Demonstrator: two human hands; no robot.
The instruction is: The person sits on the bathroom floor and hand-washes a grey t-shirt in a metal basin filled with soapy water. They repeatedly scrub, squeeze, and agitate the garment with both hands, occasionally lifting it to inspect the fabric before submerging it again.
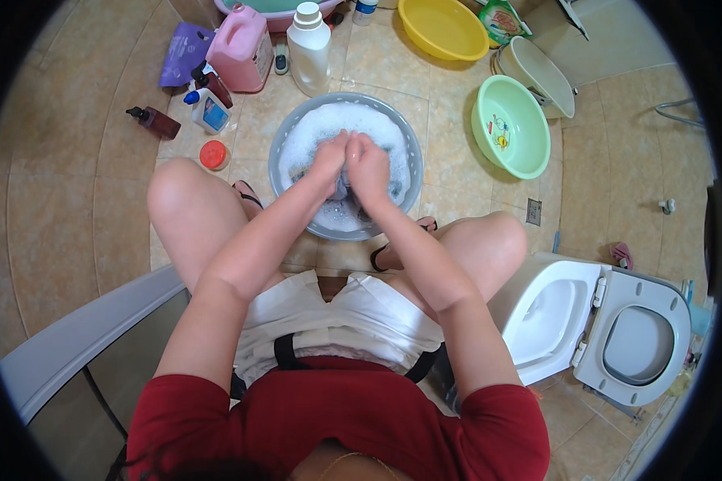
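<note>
Head view shows both forearms stretched forward, the left hand (327, 164) and right hand (368, 168) curled and pressed together, pinching wet blue-grey cloth (341, 191). It hangs into white foam (321, 120) filling a round grey plastic basin (275, 154).

Package labels (213, 116) — none legible

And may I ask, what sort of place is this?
Most likely a bathroom: an open toilet stands at the right, a small drain is set in the tiled floor, and a grey basin of white suds sits there too.
</note>
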